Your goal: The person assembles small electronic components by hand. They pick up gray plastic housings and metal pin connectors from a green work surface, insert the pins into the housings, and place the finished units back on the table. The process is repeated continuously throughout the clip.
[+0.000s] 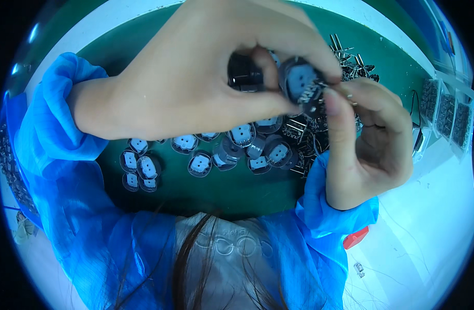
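Observation:
Between the thumb and fingers of my left hand point(195, 77) is a round dark plug housing point(299, 77) with a pale grey two-holed insert, its face turned toward my right. My right hand point(368, 134) pinches a small dark part with metal bits point(313, 98) between thumb and forefinger, right against the housing's edge. Fingertips partly hide that part, so its exact shape cannot be made out. A glossy black rounded thing point(245, 72) shows through the gap of my left hand; whether it is held there I cannot tell.
Several similar housings point(200, 164) lie on the green mat point(221, 194) below my hands. Dark parts with metal pins point(358, 64) are heaped behind and beneath my right hand. Clear trays of small parts point(448, 116) stand at the right, a blue bin point(20, 155) at the far left, a red object point(355, 237) near my right sleeve.

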